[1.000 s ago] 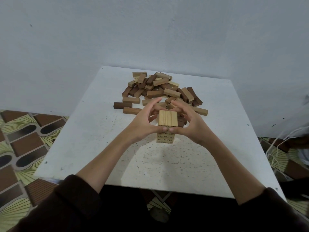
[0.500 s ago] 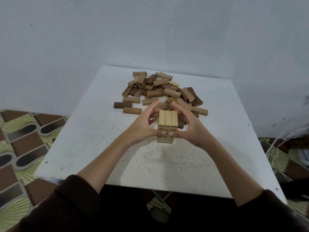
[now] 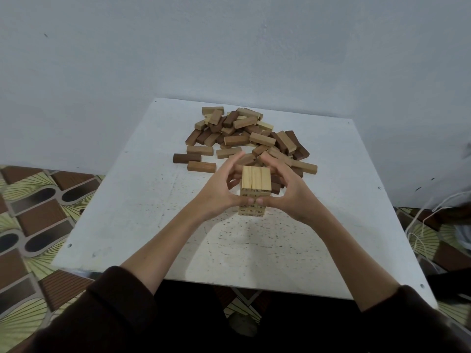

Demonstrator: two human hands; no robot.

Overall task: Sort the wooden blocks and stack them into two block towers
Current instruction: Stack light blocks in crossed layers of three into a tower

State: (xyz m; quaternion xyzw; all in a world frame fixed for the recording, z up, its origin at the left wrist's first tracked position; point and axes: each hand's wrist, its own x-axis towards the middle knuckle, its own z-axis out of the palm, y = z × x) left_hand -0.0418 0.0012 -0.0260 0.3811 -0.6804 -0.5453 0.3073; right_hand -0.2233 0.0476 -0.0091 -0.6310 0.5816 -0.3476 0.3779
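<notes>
Pale blue-grey wall [image 3: 229,47] fills the upper half of the view, and patterned floor tiles [image 3: 33,200] in brown, green and black spread out on both sides of a white square table [image 3: 127,200] whose top is flecked with small dark marks.

At the far middle of the table lies a loose pile of wooden blocks [image 3: 244,136], light, mid-brown and dark pieces mixed together; a few lie just apart from its left edge, among them a dark block [image 3: 186,158].

Nearer the person, at the table's centre, stands a light-wood tower [image 3: 254,192], several layers high, its top layer three pale blocks side by side.

The left hand [image 3: 219,192] and right hand [image 3: 288,197] cup the tower from either side, fingers curled around the far side, thumbs meeting on its near face. Both grip it closely.

The step in hand looks like squaring up the layers of the first, light tower. No second tower is visible, so the task seems early. The next move probably calls for letting go gently without nudging the stack, then picking another pale block from the pile.

Small dark numbers are printed on the tower's near block ends; they are too small to read reliably. No brand is visible.
</notes>
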